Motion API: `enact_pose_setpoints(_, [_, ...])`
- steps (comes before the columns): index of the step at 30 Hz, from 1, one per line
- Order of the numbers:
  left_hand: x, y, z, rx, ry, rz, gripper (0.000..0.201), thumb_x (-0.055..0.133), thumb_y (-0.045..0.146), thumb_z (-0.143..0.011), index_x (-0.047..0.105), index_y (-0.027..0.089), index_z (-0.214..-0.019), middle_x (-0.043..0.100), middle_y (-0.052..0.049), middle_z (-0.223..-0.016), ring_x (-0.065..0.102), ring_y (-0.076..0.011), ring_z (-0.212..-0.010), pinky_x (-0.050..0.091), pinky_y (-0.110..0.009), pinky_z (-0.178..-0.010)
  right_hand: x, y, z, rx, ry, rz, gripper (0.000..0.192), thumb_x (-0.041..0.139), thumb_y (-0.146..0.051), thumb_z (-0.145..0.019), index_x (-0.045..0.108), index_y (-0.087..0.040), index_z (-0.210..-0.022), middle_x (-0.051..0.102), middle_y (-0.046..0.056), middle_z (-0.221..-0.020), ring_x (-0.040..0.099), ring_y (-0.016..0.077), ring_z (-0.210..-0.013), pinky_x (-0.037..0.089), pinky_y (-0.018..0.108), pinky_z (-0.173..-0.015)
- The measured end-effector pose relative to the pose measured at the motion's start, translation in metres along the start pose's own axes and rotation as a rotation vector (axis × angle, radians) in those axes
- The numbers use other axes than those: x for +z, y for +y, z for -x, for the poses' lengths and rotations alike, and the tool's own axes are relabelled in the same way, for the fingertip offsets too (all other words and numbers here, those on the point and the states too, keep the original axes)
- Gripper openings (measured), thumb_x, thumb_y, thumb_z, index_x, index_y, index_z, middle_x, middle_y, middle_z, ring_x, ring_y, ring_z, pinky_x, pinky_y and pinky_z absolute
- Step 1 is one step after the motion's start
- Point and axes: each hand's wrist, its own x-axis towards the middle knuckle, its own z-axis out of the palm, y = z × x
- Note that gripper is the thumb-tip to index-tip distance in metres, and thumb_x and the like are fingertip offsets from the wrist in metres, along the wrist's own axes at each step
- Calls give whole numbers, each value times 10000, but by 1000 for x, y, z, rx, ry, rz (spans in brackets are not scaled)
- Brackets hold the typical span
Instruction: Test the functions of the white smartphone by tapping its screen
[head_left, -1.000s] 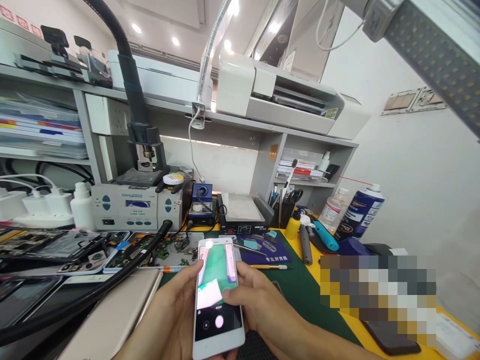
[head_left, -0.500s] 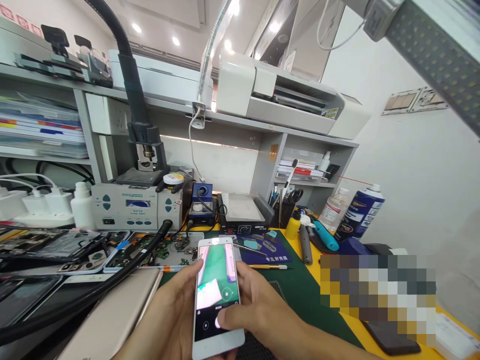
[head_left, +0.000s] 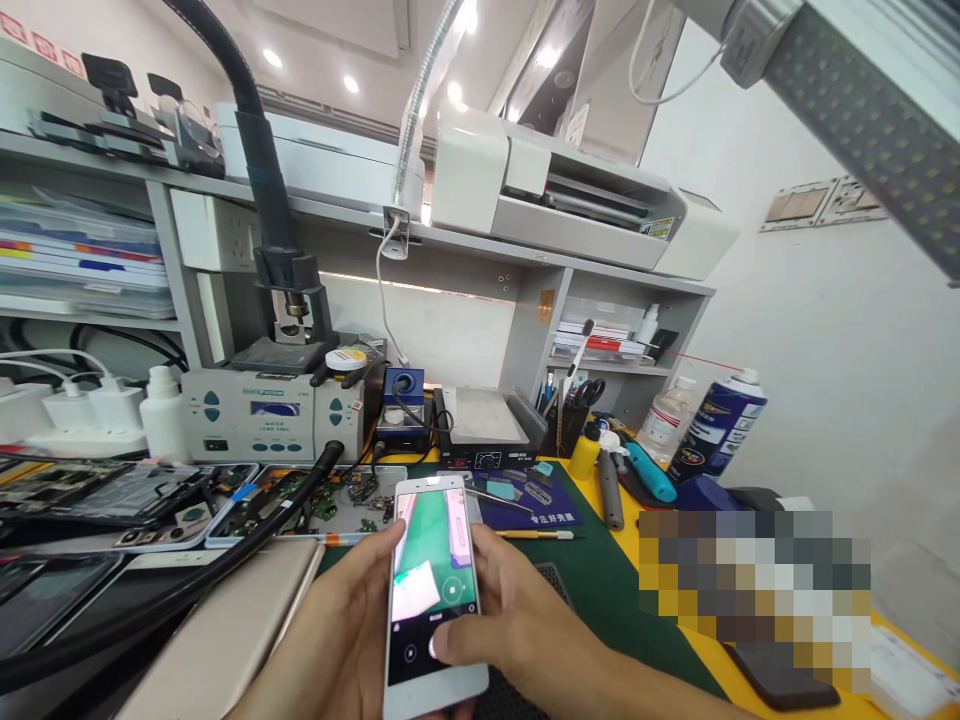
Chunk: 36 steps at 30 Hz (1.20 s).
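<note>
I hold a white smartphone (head_left: 430, 560) upright over the green work mat (head_left: 607, 590); its lit screen shows a camera view. My left hand (head_left: 341, 630) cups its left edge and back. My right hand (head_left: 517, 620) wraps its right edge, and the thumb presses the round white button low on the screen.
A gold phone back (head_left: 225, 640) and a thick black hose (head_left: 225, 560) lie at left by trays of opened phones (head_left: 135, 495). Behind stand a rework station (head_left: 262, 410), a heating plate (head_left: 484, 420), a tool cup (head_left: 570, 420), a blue spray can (head_left: 716, 425) and a dark phone (head_left: 780, 680).
My right thumb slid down from the middle of the screen onto the round white button at its bottom. The phone and my left hand have barely moved.
</note>
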Motion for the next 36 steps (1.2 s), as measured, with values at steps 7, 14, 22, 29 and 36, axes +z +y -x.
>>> enact_pose_setpoints(7, [1,0,-2,-4,3,9,784,562,654,-872,304,297,-1521,739,-117,-1018,705,-272,-600,563,-365,-439,1,-1,1,-12,14,-3,654,744,-120,-631,520,-196,-1241,684,31,-996,650,157,-740,519,200,-500])
enact_pose_setpoints(14, [1,0,-1,5,1,11,760,542,645,-885,308,290,-1515,733,-116,-1008,697,-270,-599,559,-365,-440,2,-3,1,-3,10,17,662,741,-138,-623,510,-198,-1240,690,21,-999,618,129,-610,502,220,-468])
enact_pose_setpoints(22, [5,1,1,12,-18,-15,706,466,610,-935,290,269,-1527,731,-122,-986,692,-268,-603,562,-370,-469,3,-3,0,12,30,3,636,727,-150,-588,522,-182,-1190,678,11,-906,616,133,-619,484,200,-462])
enact_pose_setpoints(29, [5,1,1,10,-17,-18,731,466,641,-922,290,270,-1527,736,-120,-977,695,-266,-601,553,-351,-441,0,-1,-1,36,35,-40,775,650,-106,-569,491,-171,-1325,687,53,-1008,631,133,-539,497,209,-415])
enact_pose_setpoints(36, [6,3,2,-28,6,-4,754,470,673,-902,301,272,-1518,736,-119,-997,695,-263,-605,552,-345,-442,-5,0,-1,55,42,-100,722,552,-97,-577,571,-197,-1292,692,70,-1049,656,171,-658,489,199,-420])
